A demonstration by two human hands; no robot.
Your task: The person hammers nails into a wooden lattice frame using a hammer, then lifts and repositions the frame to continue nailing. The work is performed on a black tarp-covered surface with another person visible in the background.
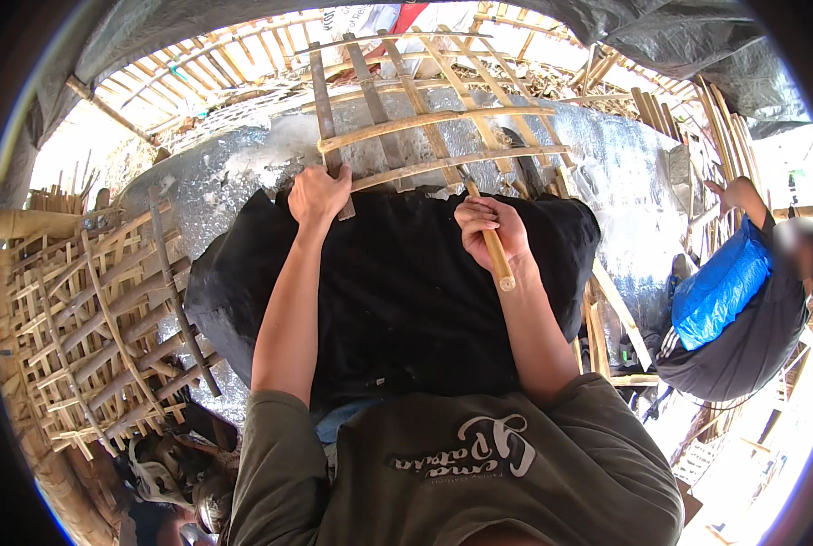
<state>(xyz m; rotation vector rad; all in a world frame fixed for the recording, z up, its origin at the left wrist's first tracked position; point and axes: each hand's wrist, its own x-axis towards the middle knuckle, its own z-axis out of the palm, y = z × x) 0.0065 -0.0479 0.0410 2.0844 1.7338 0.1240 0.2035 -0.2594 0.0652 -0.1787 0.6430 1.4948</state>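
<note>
A bamboo lattice frame (443,118) of crossed slats lies in front of me, its near edge at the black cloth (397,282) over my lap. My left hand (320,193) is closed around the near left corner of the lattice, where a long slat ends. In a fist, my right hand (493,227) holds a tool by its round wooden handle (497,259), the butt end pointing back toward me. The tool's far end reaches the near edge of the lattice; its working part is too small to make out.
Several more bamboo lattices (106,337) are stacked on the left. A silvery sheet (233,173) covers the ground beneath the work. At the right sits another person (743,337) in dark clothes with a blue plastic sheet (721,287). Loose split slats (620,314) lie beside my right arm.
</note>
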